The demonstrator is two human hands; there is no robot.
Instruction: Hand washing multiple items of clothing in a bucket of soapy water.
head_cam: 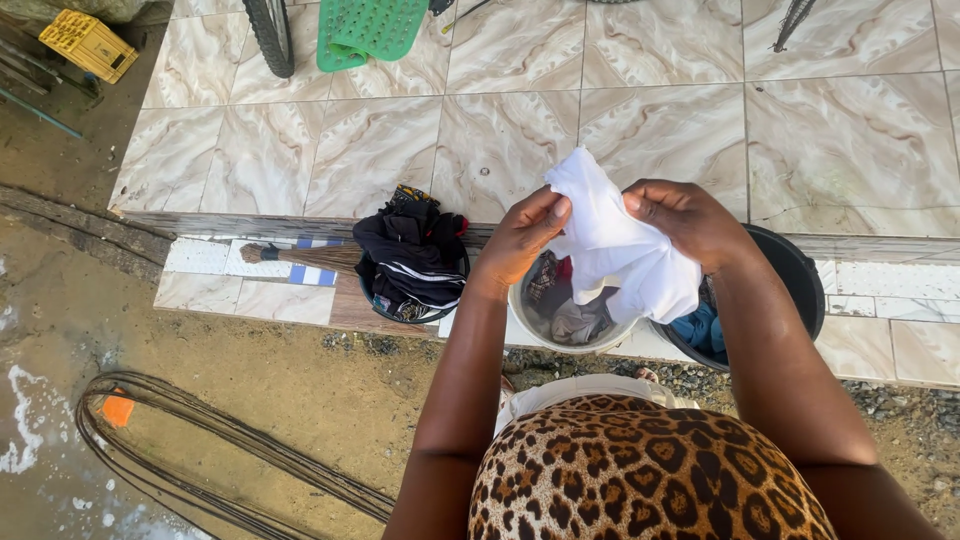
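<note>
Both hands, left hand [525, 240] and right hand [685, 220], pinch the white garment [620, 250] closed-fisted above the white basin [530, 325]. Probably wringing; keep the grips close, twist opposite ways over the basin.

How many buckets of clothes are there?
3. A dark bucket heaped with dark clothes sits left, a white bucket under the hands, a black bucket on the right. More may be hidden.
</note>
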